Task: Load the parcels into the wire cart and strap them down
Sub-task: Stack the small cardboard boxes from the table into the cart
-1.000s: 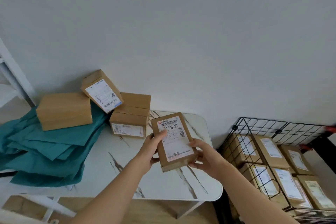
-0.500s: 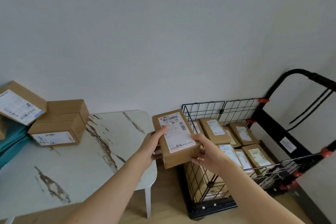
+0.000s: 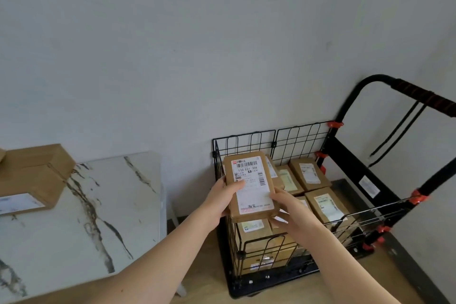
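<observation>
Left thumb (image 3: 235, 185): lay flat on the top face of the held parcel (image 3: 250, 190), over the left margin of its label (image 3: 248, 168). The other left fingers went under the box, out of sight.
Right fingers (image 3: 281, 222): curled beneath the near right corner of the box, with the thumb against its right edge.
Left hand (image 3: 219, 201): clasped the left long edge of the box, forearm reaching in from the lower left.
Right hand (image 3: 293, 215): clasped the right side — so both hands were grasping the one box.
Held parcel: brown carton, label face up and turned toward the camera, far end raised a little. It was carried over the left part of the wire cart (image 3: 298, 140), above the boxes inside. Contact with them could not be judged.
Label: white, with a barcode at the far end and "133 E01 308" printed below it.
Loaded parcels (image 3: 309, 174): brown cartons with white labels, packed side by side in the cart, more stacked below behind the near mesh.
Wire cart: black mesh walls on a black base, standing on a wood floor (image 3: 204, 261) against the wall.
Red clips (image 3: 334, 124): at the mesh corners.
Cart handle (image 3: 417, 95): black tube at the right end, with black cords (image 3: 397, 138) hanging loose from it.
Table (image 3: 103, 205): white marble-pattern top, just left of the cart.
Table box (image 3: 34, 175): brown carton at the table's far left — well apart from the hands.
</observation>
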`<state>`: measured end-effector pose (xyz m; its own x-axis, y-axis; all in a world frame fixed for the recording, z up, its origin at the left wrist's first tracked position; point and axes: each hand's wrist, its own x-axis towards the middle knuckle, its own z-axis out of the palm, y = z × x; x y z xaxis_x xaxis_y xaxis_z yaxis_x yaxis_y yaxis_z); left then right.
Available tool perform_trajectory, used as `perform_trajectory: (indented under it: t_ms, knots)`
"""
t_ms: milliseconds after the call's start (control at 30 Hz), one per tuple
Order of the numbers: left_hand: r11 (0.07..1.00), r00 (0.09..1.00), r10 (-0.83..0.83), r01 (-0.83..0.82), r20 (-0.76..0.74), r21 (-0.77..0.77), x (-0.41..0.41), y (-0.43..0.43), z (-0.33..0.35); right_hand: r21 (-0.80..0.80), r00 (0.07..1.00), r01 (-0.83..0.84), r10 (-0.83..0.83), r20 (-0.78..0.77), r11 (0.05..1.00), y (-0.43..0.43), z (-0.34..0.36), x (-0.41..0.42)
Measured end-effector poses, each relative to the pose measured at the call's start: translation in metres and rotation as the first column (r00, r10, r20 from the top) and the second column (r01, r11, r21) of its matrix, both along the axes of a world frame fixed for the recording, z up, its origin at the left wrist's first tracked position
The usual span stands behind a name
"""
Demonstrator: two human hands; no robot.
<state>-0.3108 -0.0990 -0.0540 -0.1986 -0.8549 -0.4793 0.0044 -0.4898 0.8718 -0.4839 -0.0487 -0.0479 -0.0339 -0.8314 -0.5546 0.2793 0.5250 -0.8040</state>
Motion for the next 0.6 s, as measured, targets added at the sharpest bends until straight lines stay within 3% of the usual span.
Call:
perform_trajectory:
  t_ms: [200,400,600]
  knots:
    - [0.992,0.99,-0.126,0.124,0.067,0.03,-0.039,-0.063,-0.018,0.023,0.999,0.048,-0.047,-0.026,0.999,-0.046,-0.014,-0.033]
    - [0.974,0.979,-0.204,0.201,0.026,0.104,-0.098,-0.121,-0.031,0.111,0.981,0.084,-0.063,-0.186,0.99,-0.1,-0.016,-0.083]
    - [0.959,0.972,-0.234,0.231,-0.003,0.163,-0.143,-0.166,-0.049,0.171,0.98,0.079,-0.045,-0.193,0.982,-0.148,-0.035,-0.129]
